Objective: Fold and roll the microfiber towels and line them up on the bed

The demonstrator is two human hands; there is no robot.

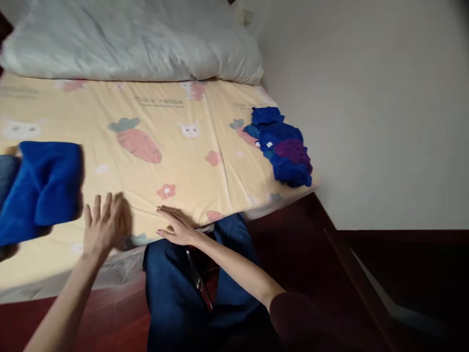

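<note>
My left hand (pixel 102 224) is over the near part of the bed, fingers spread and holding nothing. Close by on its left lies a blue folded cloth (pixel 54 183), partly over a grey-blue fabric piece (pixel 8 173) at the picture's edge. My right hand (pixel 178 229) is at the mattress's front edge, its fingers stretched out and thumb apart, with nothing in it. Under both hands is a yellow sheet (pixel 183 171) printed with carrots, flowers and rabbit faces. A crumpled heap of blue and purple clothes (pixel 282 144) rests at the bed's right side.
A large pale grey-white pillow or bundle (pixel 139 44) spans the far end of the bed. To the right stands a plain wall (pixel 373 112). Dark red wooden boards (pixel 289 234) show below the mattress, and my legs in blue trousers (pixel 172 293) are against the bed.
</note>
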